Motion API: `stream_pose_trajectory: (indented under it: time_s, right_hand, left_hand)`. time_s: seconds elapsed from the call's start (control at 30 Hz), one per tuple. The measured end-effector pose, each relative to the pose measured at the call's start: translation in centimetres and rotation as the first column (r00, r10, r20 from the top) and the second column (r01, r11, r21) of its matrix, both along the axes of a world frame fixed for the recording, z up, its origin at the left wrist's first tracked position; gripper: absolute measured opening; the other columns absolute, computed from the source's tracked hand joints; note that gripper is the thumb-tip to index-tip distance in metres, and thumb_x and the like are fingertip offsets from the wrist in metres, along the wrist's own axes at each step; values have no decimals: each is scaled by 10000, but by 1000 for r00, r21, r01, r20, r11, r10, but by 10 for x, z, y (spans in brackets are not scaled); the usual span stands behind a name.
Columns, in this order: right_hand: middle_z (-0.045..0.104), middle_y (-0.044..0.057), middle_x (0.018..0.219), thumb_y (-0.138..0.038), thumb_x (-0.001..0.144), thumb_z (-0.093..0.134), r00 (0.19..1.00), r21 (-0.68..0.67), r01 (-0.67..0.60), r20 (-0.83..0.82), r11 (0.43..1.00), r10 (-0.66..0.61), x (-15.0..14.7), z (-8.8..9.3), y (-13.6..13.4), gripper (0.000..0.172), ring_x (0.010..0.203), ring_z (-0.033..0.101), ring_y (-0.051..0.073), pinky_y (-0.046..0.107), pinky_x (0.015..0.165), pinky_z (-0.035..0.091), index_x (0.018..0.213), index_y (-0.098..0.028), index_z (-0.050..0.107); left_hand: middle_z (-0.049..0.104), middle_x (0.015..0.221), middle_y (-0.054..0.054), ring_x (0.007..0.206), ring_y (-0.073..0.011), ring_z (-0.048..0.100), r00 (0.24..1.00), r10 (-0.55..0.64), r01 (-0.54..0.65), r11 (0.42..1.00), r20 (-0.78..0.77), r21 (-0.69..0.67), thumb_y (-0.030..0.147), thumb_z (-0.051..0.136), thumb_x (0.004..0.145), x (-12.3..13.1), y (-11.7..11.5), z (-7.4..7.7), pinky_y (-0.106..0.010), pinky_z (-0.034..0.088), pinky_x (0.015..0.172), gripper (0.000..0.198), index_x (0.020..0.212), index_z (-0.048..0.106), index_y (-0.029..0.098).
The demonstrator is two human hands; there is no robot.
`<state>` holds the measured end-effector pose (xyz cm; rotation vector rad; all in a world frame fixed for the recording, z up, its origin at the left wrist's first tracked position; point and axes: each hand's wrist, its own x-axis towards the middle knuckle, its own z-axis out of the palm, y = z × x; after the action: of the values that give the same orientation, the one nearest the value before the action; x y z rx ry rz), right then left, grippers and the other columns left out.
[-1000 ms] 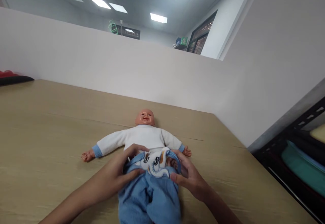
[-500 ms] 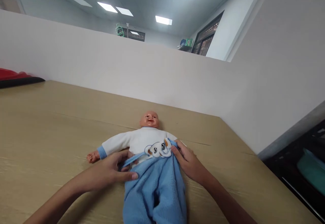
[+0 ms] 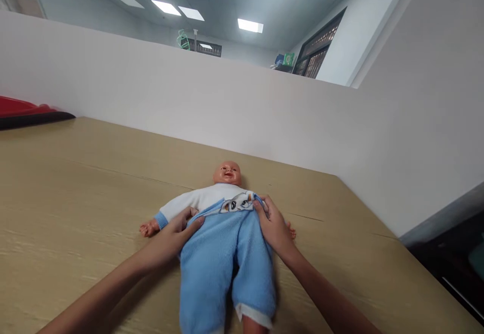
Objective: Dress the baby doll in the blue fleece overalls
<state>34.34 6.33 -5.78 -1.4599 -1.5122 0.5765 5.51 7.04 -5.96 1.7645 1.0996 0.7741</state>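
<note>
A baby doll (image 3: 227, 173) lies on its back on the wooden table, its head toward the wall. It wears a white top (image 3: 185, 204) with blue cuffs and fleecy blue pants (image 3: 207, 258) with an animal-face patch at the chest. My left hand (image 3: 183, 230) grips the waistband on the doll's left-of-picture side, thumb outside and fingers partly hidden behind the cloth. On the other side my right hand (image 3: 273, 225) pinches the band beside the patch. One leg shows below a white hem at the bottom.
The table (image 3: 94, 198) runs back to a low white partition wall (image 3: 212, 102). At the far left lies a red and black object (image 3: 30, 113). Something dark (image 3: 446, 258) stands beyond the table's right edge.
Both hands have drawn the pants' waistband upward toward the doll's chest. The cloth now lies flatter, and a white hem and part of a leg have come into view.
</note>
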Motion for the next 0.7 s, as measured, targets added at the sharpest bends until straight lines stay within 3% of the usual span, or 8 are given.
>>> stream_pose_trajectory:
  time_s: [0.1,0.2,0.37,0.47,0.6,0.7]
  right_hand:
    - [727,57,917,-518,1010,518,997,2,47,61,999,-47,7,-7,13,336,888,651,262,360,849,439,1047,-215,658]
    - [698,43,864,-540,996,539,997,-5,-17,80,1000,17,13,-14,22,349,868,633,262,364,842,438,962,-217,667]
    - [673,33,1000,-586,935,634,981,-7,-191,30,982,191,19,-22,22,366,996,629,253,343,941,465,982,-224,661]
    - [635,14,956,-549,964,610,984,15,-180,12,984,180,19,-27,20,317,933,596,235,340,906,444,1022,-237,617]
    - [550,-42,746,-570,981,582,990,6,-123,-66,992,123,15,-38,32,320,721,512,202,323,768,423,1027,-253,580]
    - [617,-25,799,-671,936,596,980,-12,-104,-171,994,101,8,-48,47,433,775,562,205,318,790,461,1000,-243,595]
  left_hand:
    - [690,1044,-45,1035,-302,626,999,-10,11,1000,36,-24,677,541,1012,7,14,0,-339,495,898,535,1095,665,163]
    - [685,1013,-49,1029,-316,630,999,-42,42,999,13,15,671,608,976,7,26,-4,-356,492,907,522,1027,681,157]
    - [637,1281,-74,1269,-316,539,995,11,-33,977,103,211,564,594,992,6,35,-20,-389,393,1133,428,1248,633,222]
    - [649,1130,-34,1138,-284,575,990,40,-60,987,132,150,547,557,1014,8,41,-27,-372,409,1080,331,1143,596,244]
    - [584,961,0,973,-262,557,976,124,-142,986,177,91,582,536,997,14,60,-34,-368,438,984,343,1030,538,241]
    - [625,978,-29,998,-288,580,970,144,-154,987,194,42,628,545,967,20,74,-40,-385,463,970,410,1050,548,226]
